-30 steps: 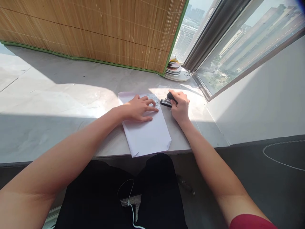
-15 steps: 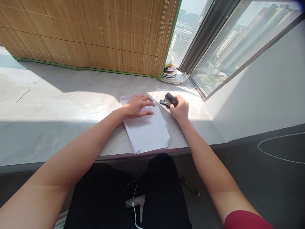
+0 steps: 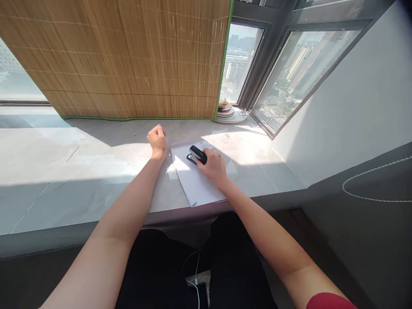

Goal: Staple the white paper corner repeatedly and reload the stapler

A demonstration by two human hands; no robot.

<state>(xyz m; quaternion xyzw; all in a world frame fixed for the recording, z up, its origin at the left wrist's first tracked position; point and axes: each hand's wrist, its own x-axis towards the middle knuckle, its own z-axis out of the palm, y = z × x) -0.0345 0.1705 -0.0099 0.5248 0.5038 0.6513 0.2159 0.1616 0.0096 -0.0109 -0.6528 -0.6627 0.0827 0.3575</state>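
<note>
My right hand [image 3: 215,168] is closed around a black stapler [image 3: 198,154] and holds it over the upper part of a white paper stack [image 3: 198,186]. The stapler's jaws are apart and point to the left. Some dark printed or drawn marks show near the paper's far right corner, partly covered by the hand. Left of the paper, my left hand [image 3: 157,140] is raised in a fist, apart from the sheets, with nothing seen in it.
The paper lies on a pale stone windowsill [image 3: 106,163] near its front edge. A bamboo blind [image 3: 135,60] hangs behind. Stacked plates [image 3: 227,112] stand in the window corner. A beaded cord [image 3: 360,195] hangs at right; a white cable [image 3: 197,289] lies between my legs.
My left hand has lifted off the paper, moved left and curled into a fist. My right hand has brought the stapler leftward over the paper. The view has shifted upward.
</note>
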